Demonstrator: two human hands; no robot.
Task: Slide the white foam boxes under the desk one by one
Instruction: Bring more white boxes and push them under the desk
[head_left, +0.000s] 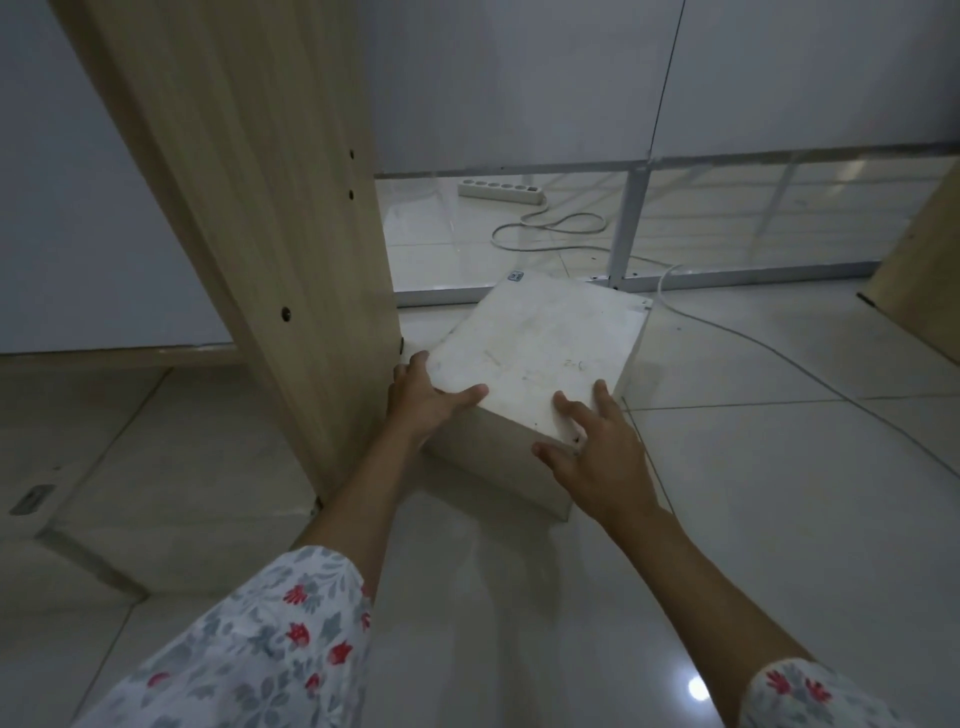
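Observation:
A white foam box (535, 348) lies on the tiled floor, turned at an angle, beside the desk's wooden side panel (249, 208). Its far corner reaches toward the metal frame under the desk. My left hand (426, 397) grips the box's near left corner, thumb lying on the lid and fingers around the side next to the panel. At the near right corner my right hand (597, 447) rests with fingers spread flat on the lid and the thumb on the front face.
A white power strip (501, 190) with a looping cable (550, 231) lies on the floor behind a white metal frame (626, 223). Another cable (737, 332) trails right of the box. A second wooden panel (924, 291) stands at the right edge.

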